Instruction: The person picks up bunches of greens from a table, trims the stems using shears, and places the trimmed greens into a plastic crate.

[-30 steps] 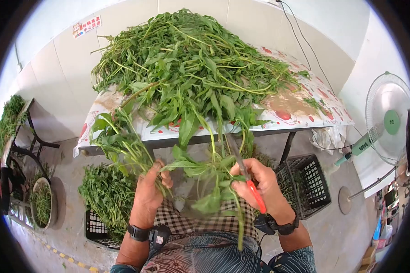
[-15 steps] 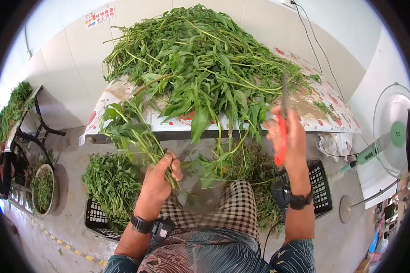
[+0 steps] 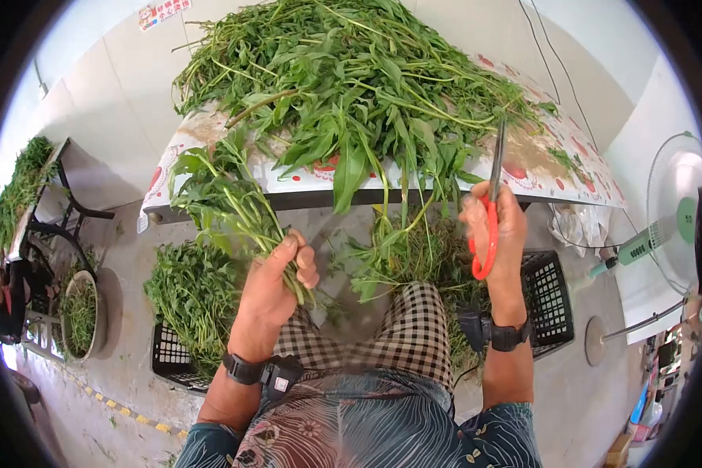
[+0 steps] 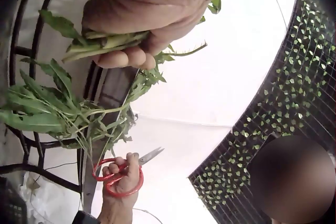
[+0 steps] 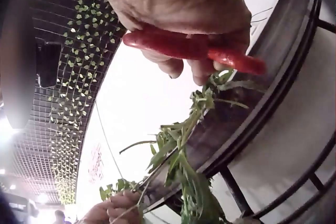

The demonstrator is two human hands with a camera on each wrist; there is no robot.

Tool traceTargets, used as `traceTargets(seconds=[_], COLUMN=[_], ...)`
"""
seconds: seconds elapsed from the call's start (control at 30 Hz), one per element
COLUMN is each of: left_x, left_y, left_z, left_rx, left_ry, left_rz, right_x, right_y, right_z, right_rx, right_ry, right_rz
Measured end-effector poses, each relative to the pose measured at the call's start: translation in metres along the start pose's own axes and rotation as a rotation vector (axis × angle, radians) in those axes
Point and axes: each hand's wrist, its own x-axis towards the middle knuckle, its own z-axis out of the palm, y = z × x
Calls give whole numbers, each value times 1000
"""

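My left hand [image 3: 277, 288] grips a bunch of leafy green stems [image 3: 222, 207] by the cut ends, leaves pointing up and left; the left wrist view shows the fingers [image 4: 126, 56] curled round the stems [image 4: 100, 43]. My right hand [image 3: 495, 226] holds red-handled scissors [image 3: 487, 226], blades pointing up toward the big heap of greens [image 3: 351, 86] on the table [image 3: 538, 168]. From the right wrist camera the red handles [image 5: 194, 48] sit inside the curled fingers. The scissors [image 4: 123, 171] also show small, low in the left wrist view.
A black crate [image 3: 550, 300] stands on the floor at right, another crate with greens [image 3: 187, 312] at left. Cut stems [image 3: 421, 265] pile below the table edge. A fan [image 3: 671, 218] stands far right. A bowl of greens [image 3: 78, 316] sits at the left.
A second ago my right hand was low by my knee with the scissors near stems; it has risen to the table edge, blades up. The left hand's bunch rose slightly.
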Motion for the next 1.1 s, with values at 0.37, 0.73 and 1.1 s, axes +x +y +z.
traceTargets(seconds=[0.37, 0.73, 1.1], left_x=[19, 31, -10], left_y=[-5, -20, 36], left_z=[40, 55, 23], left_rx=[135, 309, 405], left_ry=[-129, -127, 8], left_rz=[-93, -87, 9], right_x=[-3, 1, 57], right_y=[-11, -26, -68], right_z=[54, 31, 51], right_rx=[257, 105, -293], right_ry=[-155, -323, -409], right_rz=[20, 81, -338])
